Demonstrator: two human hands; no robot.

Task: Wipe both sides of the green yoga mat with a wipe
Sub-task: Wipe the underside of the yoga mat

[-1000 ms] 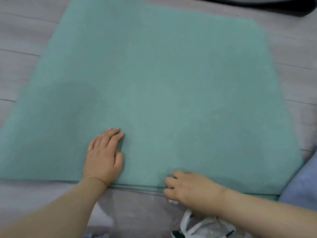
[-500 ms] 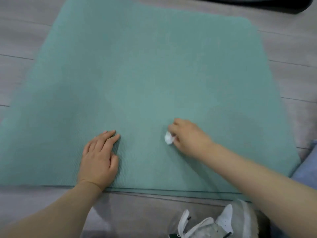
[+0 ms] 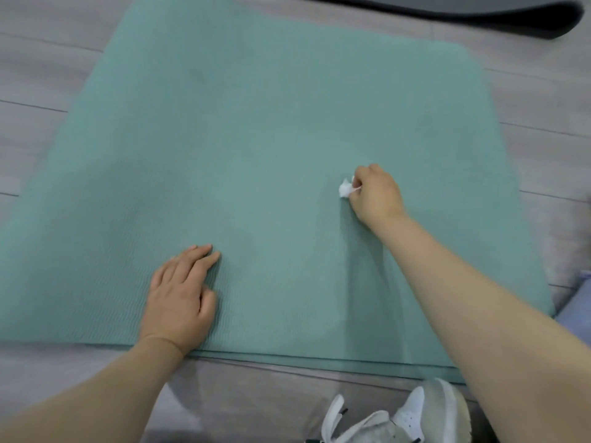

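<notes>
Green yoga mat (image 3: 271, 139) lies flat on the grey plank floor (image 3: 35, 78), its near edge just ahead of your grey-and-white shoe (image 3: 412, 417). Your left hand (image 3: 180, 298) rests palm-down on the mat close to that near edge, left of centre, fingers straight and together, grip holding nothing. Your right hand (image 3: 374, 195) sits right of the mat's centre, grip curled tight on a small bunched white wipe (image 3: 344, 188) touching the mat. Dark object (image 3: 463, 11) lies on the floor beyond the mat's far right corner
</notes>
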